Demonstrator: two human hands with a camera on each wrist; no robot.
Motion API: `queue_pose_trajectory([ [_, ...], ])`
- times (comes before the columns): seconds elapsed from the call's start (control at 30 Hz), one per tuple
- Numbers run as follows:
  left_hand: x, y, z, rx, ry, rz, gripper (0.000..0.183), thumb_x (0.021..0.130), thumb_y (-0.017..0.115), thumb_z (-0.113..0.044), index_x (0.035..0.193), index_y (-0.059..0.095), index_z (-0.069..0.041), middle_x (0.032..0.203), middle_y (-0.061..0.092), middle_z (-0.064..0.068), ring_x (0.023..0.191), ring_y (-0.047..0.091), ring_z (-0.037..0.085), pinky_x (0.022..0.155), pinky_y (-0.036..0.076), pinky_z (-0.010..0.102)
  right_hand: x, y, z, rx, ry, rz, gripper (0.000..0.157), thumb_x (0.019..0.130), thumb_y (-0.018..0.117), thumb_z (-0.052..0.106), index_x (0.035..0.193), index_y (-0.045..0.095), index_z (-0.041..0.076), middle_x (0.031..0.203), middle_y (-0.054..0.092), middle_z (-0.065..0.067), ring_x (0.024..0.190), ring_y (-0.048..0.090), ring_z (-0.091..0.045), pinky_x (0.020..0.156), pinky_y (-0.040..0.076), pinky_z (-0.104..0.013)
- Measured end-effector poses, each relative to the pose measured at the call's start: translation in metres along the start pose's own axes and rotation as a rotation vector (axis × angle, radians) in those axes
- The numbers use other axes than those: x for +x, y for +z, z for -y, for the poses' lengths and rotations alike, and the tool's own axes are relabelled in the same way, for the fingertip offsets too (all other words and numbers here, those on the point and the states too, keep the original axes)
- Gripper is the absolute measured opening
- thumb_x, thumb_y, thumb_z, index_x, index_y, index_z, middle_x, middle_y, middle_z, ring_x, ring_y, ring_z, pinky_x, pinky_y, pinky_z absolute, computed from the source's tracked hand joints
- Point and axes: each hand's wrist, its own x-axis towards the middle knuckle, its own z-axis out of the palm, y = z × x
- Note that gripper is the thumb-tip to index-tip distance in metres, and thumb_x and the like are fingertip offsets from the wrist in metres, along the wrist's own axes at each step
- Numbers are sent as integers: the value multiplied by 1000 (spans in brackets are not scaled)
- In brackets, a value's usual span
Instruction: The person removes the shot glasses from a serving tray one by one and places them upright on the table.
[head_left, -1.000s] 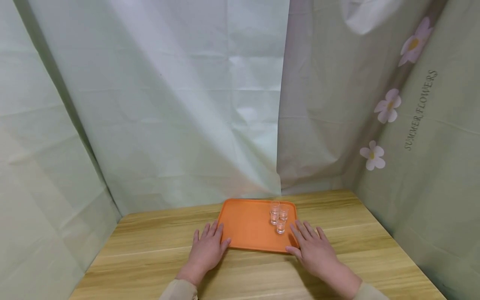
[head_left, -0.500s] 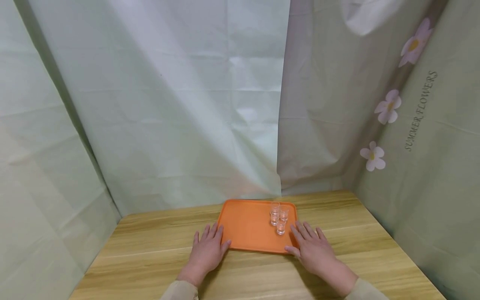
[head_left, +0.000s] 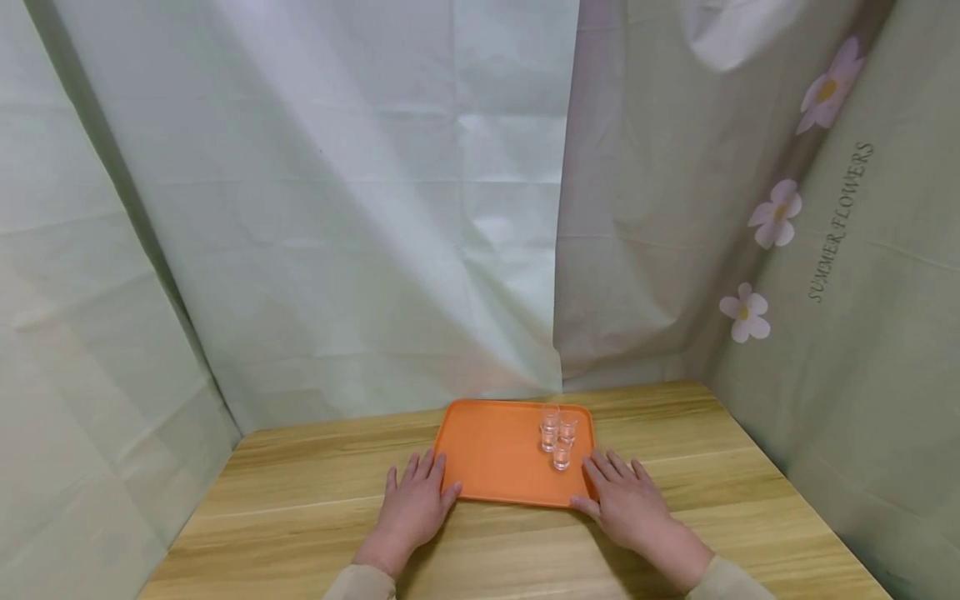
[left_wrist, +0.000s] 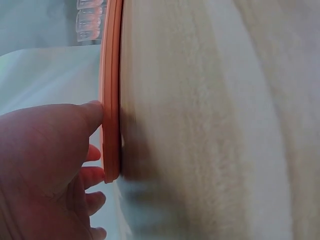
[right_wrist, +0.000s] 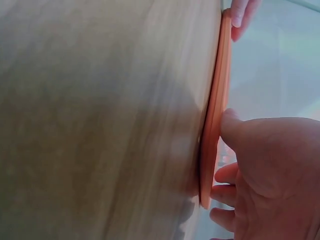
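An orange rectangular tray (head_left: 502, 458) lies flat on the wooden table. Several small clear shot glasses (head_left: 561, 456) stand grouped on its right side. My left hand (head_left: 414, 504) rests at the tray's near left corner, fingers spread and extended, the thumb on the near rim. At the near right corner, my right hand (head_left: 632, 504) mirrors it, thumb touching the front edge and fingers along the right side. In the left wrist view the thumb (left_wrist: 92, 114) meets the tray's rim (left_wrist: 111, 100). The right wrist view shows that thumb (right_wrist: 230, 125) against the rim (right_wrist: 215, 115) as well.
The wood-grain table (head_left: 315, 492) extends to both sides of the tray and in front of it. Pale hanging curtains (head_left: 337, 208) enclose the back and sides, close behind the tray's far edge. Flowers (head_left: 745, 312) are printed on the right one.
My right index finger has shifted slightly back along the tray's right edge. The tray, the shot glasses and my left hand look nearly the same.
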Motion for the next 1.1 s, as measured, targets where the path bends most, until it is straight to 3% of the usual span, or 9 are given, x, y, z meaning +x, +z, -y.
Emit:
queue_pose_trajectory([
  [0.5, -8, 3, -2, 8, -33, 21, 66, 101, 54, -50, 148, 50, -5, 154, 43, 18, 144, 35, 42, 110, 20, 76, 1, -6, -1, 57, 15, 64, 74, 96, 56, 57, 149, 49, 5, 155, 43, -14, 144, 34, -40, 114, 26, -67],
  [0.8, -16, 2, -3, 18, 18, -49, 62, 99, 60, -45, 138, 57, 3, 147, 48, 26, 140, 40, 44, 115, 25, 65, 3, -7, -3, 100, 12, 97, 74, 96, 57, 56, 151, 47, 8, 158, 40, -13, 146, 31, -40, 116, 25, -65],
  [1.1, -25, 1, -4, 59, 37, -86, 62, 97, 62, -47, 134, 61, 3, 142, 53, 27, 135, 45, 44, 115, 29, 63, 7, -8, -6, 134, -3, 122, 75, 96, 58, 56, 153, 44, 10, 160, 37, -11, 147, 29, -39, 117, 24, -63],
])
